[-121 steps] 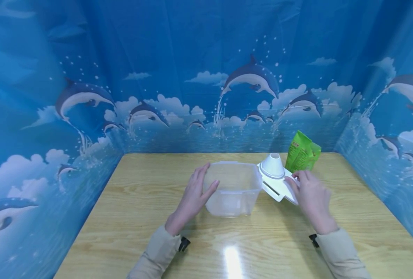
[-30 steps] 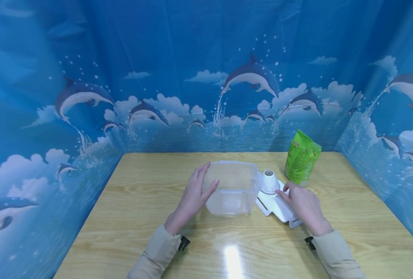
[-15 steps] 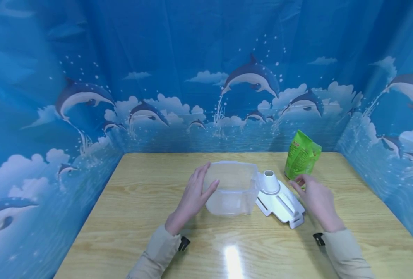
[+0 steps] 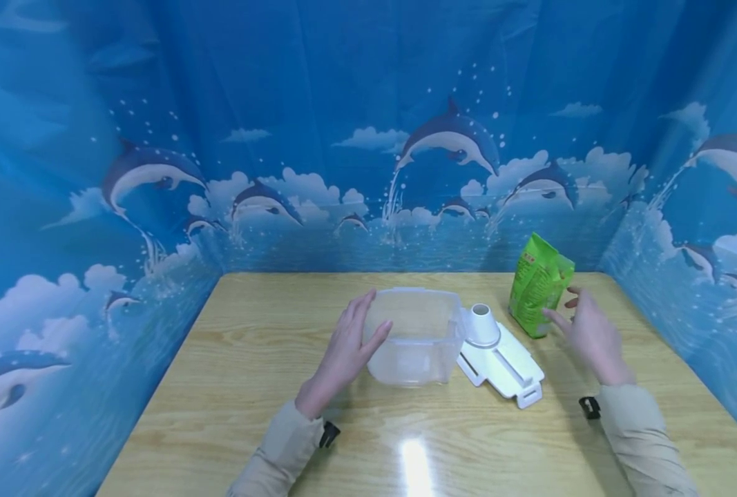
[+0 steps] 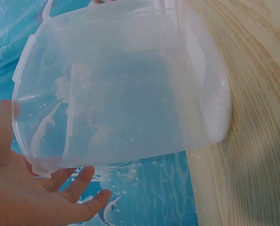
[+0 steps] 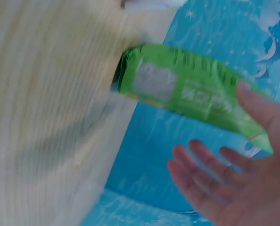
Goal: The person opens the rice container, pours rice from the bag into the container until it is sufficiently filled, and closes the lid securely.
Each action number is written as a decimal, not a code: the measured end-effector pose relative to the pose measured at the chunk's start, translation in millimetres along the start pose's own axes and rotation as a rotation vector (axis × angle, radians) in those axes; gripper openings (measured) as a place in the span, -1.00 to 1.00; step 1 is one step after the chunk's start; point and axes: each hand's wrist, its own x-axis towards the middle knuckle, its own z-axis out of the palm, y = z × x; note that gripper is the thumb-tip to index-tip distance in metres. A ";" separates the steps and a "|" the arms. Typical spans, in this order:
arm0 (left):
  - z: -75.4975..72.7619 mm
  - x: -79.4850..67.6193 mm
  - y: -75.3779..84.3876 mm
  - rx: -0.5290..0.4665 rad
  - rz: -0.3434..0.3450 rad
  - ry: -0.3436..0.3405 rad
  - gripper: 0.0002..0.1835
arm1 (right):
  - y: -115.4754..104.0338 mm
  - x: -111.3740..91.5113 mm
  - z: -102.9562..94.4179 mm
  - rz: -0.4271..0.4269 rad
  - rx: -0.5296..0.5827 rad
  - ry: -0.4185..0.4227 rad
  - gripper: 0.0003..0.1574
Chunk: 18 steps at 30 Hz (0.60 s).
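Observation:
A clear plastic container [image 4: 414, 362] stands at the middle of the table. My left hand [image 4: 343, 345] rests against its left end, fingers loosely extended along the rim in the left wrist view. Beside the container on the right lies a white plastic lid-like piece [image 4: 510, 368] with a cone-shaped spout and a raised bar. Behind that piece stands a green bag [image 4: 536, 290] with printed text. My right hand [image 4: 595, 338] is at the bag's right side, thumb and fingers spread; in the right wrist view the thumb overlaps the bag's upper part, and contact is unclear.
The wooden table [image 4: 269, 331] extends to the left and front of the container. A blue curtain [image 4: 318, 207] printed with dolphins encloses the table's back and sides. The green bag stands close to the back edge.
The white lid-like piece was pulled nearer and turned, then let go beside the container. My right hand has moved from it rightward to the green bag. The left hand has stayed put.

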 end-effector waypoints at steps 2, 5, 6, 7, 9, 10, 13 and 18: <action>0.1 0.3 0.1 -0.001 -0.001 0.000 -0.24 | 6.0 8.0 0.0 -0.021 0.029 -0.062 0.10; 0.0 0.2 0.2 -0.003 -0.002 -0.002 -0.23 | 14.1 17.4 2.4 -0.064 0.092 -0.153 0.16; -0.1 0.0 0.5 -0.006 -0.003 -0.002 -0.23 | 16.3 19.5 4.1 -0.072 0.123 -0.183 0.14; -0.2 -0.2 0.6 -0.007 -0.005 -0.004 -0.23 | 18.3 21.2 6.2 -0.075 0.153 -0.210 0.11; -0.5 -0.6 1.2 -0.008 -0.005 -0.006 -0.23 | 21.8 23.2 10.5 -0.064 0.204 -0.247 0.08; -0.6 -0.8 1.3 -0.009 -0.006 -0.008 -0.23 | 23.1 23.5 12.6 -0.052 0.225 -0.256 0.06; -0.6 -1.0 1.4 -0.010 -0.009 -0.011 -0.23 | 24.9 23.0 17.9 -0.020 0.233 -0.243 0.06; -0.1 -0.4 0.5 -0.014 -0.007 -0.006 -0.23 | 20.3 19.7 21.5 0.026 0.213 -0.204 0.10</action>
